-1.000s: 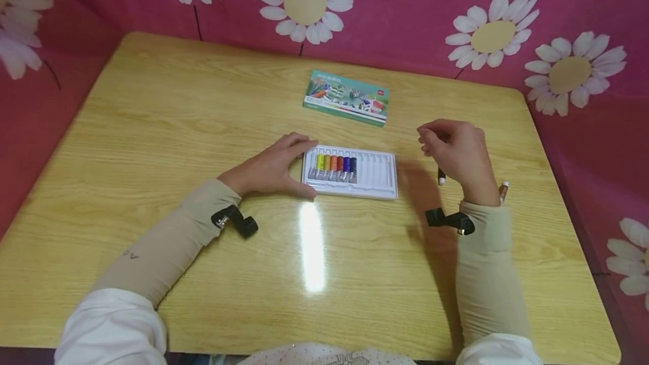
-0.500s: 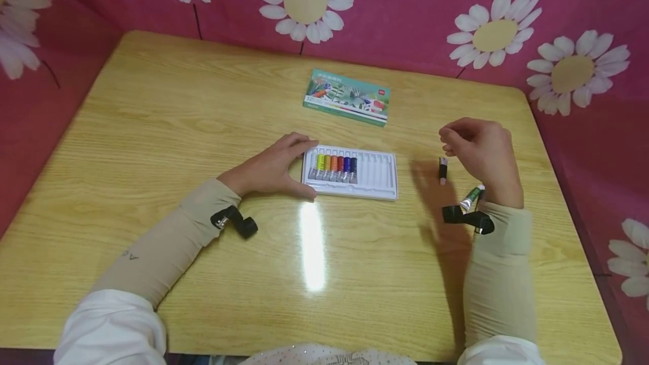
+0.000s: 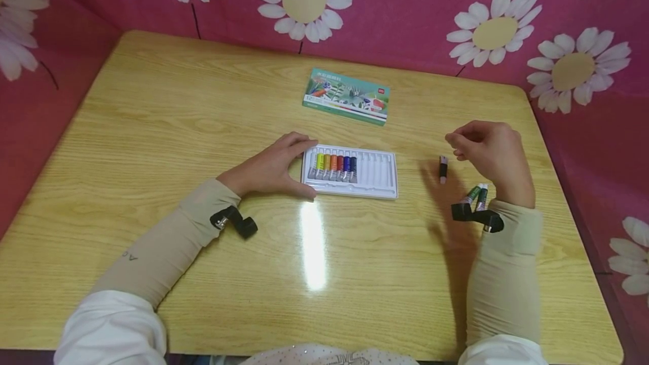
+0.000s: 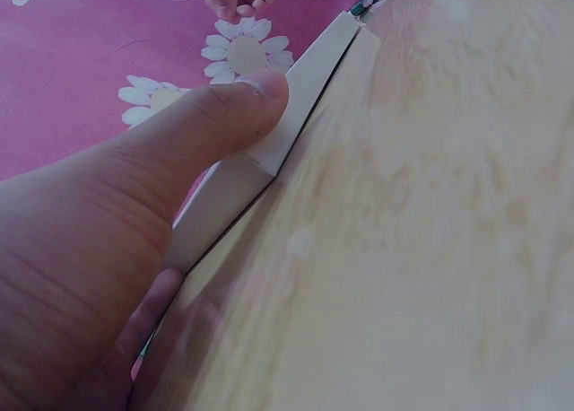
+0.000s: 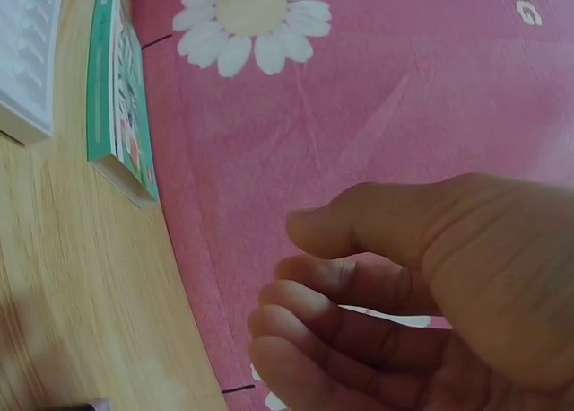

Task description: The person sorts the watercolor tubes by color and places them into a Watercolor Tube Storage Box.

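A white plastic tray (image 3: 375, 168) lies on the table in the head view, with several coloured paint tubes (image 3: 337, 168) side by side in its left slots. My left hand (image 3: 269, 169) grips the tray's left end, thumb at the near side and fingers at the far side. In the left wrist view the thumb (image 4: 224, 115) presses on the tray's wall (image 4: 309, 83). My right hand (image 3: 494, 151) hovers above the table to the right, its fingers loosely curled around nothing. Below it lie a black paint tube (image 3: 443, 169) and two green paint tubes (image 3: 481, 197), partly hidden by the wrist camera.
Behind the tray lies a green paint box (image 3: 347, 96) with a printed picture. The wooden table (image 3: 203, 106) ends at a pink cloth (image 3: 395, 16) with large white flowers. A bright light reflection (image 3: 312, 246) shows in front of the tray.
My right hand has moved to the right, away from the tray, uncovering the black tube and the green tubes. The left hand and the tray stay where they were.
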`<action>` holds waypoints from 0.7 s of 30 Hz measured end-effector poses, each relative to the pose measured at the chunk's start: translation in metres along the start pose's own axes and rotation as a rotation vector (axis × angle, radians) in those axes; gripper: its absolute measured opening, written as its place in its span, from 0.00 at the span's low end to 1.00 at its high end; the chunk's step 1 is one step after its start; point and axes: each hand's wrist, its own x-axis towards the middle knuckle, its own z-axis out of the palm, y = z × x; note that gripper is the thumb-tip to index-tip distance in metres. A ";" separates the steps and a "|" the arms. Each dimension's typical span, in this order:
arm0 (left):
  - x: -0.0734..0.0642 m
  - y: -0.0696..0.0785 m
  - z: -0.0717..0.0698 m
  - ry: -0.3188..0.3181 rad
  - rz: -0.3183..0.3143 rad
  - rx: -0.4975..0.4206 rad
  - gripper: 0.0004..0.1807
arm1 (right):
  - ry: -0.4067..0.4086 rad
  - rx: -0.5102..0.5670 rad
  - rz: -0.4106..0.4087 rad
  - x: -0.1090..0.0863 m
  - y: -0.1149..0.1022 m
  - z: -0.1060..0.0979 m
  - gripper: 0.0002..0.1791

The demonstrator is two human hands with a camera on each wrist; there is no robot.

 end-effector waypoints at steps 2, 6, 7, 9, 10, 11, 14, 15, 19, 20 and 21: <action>0.000 0.000 0.000 0.000 -0.001 -0.001 0.65 | -0.009 -0.001 0.009 0.000 0.002 -0.001 0.23; 0.000 0.000 0.000 -0.002 -0.001 0.000 0.65 | -0.037 0.000 0.051 -0.002 0.005 -0.005 0.26; 0.000 0.000 -0.001 -0.002 -0.001 -0.001 0.64 | -0.045 0.003 0.064 -0.002 0.006 -0.006 0.27; 0.000 0.001 -0.001 -0.003 -0.001 -0.004 0.64 | -0.053 0.003 0.084 -0.003 0.009 -0.008 0.28; 0.000 0.001 -0.001 -0.002 0.000 -0.005 0.64 | -0.054 0.001 0.089 -0.003 0.010 -0.009 0.29; 0.000 0.001 -0.001 -0.002 -0.001 -0.006 0.64 | -0.054 -0.001 0.090 -0.003 0.011 -0.010 0.29; 0.000 0.001 -0.001 -0.003 -0.002 -0.006 0.64 | -0.048 -0.019 0.079 -0.004 0.015 -0.012 0.29; 0.000 0.001 0.000 -0.003 -0.003 -0.005 0.64 | -0.048 -0.023 0.079 -0.004 0.016 -0.013 0.29; 0.000 0.001 0.000 -0.002 -0.004 -0.001 0.64 | -0.069 -0.020 0.094 -0.004 0.019 -0.015 0.30; 0.000 0.001 0.000 -0.001 -0.004 -0.002 0.64 | -0.078 -0.022 0.098 -0.004 0.021 -0.015 0.31; 0.000 0.001 0.000 0.001 -0.003 -0.002 0.64 | -0.088 -0.018 0.105 -0.004 0.022 -0.016 0.31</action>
